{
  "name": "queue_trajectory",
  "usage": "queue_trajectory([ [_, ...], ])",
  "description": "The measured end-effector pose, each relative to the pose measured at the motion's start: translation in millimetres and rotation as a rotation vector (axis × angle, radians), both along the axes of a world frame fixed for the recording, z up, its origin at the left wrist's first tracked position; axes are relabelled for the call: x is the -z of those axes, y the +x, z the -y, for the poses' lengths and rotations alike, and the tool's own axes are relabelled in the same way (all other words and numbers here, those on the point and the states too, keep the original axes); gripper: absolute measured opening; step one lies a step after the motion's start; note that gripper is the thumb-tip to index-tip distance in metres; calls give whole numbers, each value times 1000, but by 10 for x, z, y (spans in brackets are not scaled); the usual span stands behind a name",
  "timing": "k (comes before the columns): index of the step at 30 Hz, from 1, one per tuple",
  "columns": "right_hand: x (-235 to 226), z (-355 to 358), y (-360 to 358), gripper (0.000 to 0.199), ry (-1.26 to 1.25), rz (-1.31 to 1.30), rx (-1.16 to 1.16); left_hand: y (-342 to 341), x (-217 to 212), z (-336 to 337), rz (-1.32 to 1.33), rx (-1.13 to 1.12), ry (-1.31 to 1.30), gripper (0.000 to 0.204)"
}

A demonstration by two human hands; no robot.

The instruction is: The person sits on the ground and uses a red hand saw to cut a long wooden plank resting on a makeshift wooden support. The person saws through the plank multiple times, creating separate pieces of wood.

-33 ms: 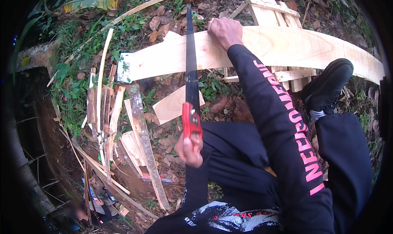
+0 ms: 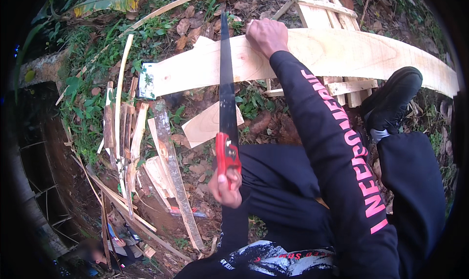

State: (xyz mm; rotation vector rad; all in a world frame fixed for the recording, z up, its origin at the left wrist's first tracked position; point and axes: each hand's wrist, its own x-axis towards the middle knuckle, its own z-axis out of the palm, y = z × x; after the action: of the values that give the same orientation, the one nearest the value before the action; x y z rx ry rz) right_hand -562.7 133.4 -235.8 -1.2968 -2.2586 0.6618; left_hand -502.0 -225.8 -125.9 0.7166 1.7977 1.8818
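Observation:
My left hand (image 2: 226,190) is closed around the red handle of a handsaw (image 2: 227,101). The long dark blade points away from me and crosses a wide pale wooden plank (image 2: 342,52) left of its middle. How deep the teeth sit in the wood, if at all, I cannot tell. On the plank, just right of the blade, my right hand (image 2: 267,37) is closed at the far edge, its fingertips hidden. My shoe (image 2: 396,94) is against the plank's near edge at the right. Under the plank is a support of nailed boards (image 2: 325,10).
A white and dark flat object (image 2: 147,81) is at the plank's left end. Split sticks (image 2: 124,127), a bark-edged slat (image 2: 176,176) and a board offcut (image 2: 210,125) lie on leafy ground. At lower left, a person (image 2: 115,249) is beside a dark pit-like area (image 2: 44,171).
The handsaw and my left hand have moved slightly toward me, drawing the blade back across the plank. My right hand stays at about the same place on the wood.

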Motion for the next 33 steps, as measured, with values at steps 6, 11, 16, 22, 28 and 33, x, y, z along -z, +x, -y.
queue_trajectory([
  [6, -186, -105, 80, 40, 8, 18, 25, -282, 27, -638, -30, 17, -39, 33],
  [11, -144, -33, -36, 38, 28, -27, 40, -605, 32, -1048, 24, -8, -43, 32],
  [16, -180, -91, 62, 36, 56, -21, 43, -17, 1, -142, 3, 3, -1, 34],
  [22, -87, 7, 22, 41, 20, -49, 41, -329, 84, -634, 13, 3, -42, 36],
  [28, -124, -51, 31, 36, 22, -28, 3, -410, 78, -831, 31, -32, -16, 35],
  [33, -247, -70, 8, 38, -3, -68, -5, 58, -46, -160, 7, -19, 9, 38],
])
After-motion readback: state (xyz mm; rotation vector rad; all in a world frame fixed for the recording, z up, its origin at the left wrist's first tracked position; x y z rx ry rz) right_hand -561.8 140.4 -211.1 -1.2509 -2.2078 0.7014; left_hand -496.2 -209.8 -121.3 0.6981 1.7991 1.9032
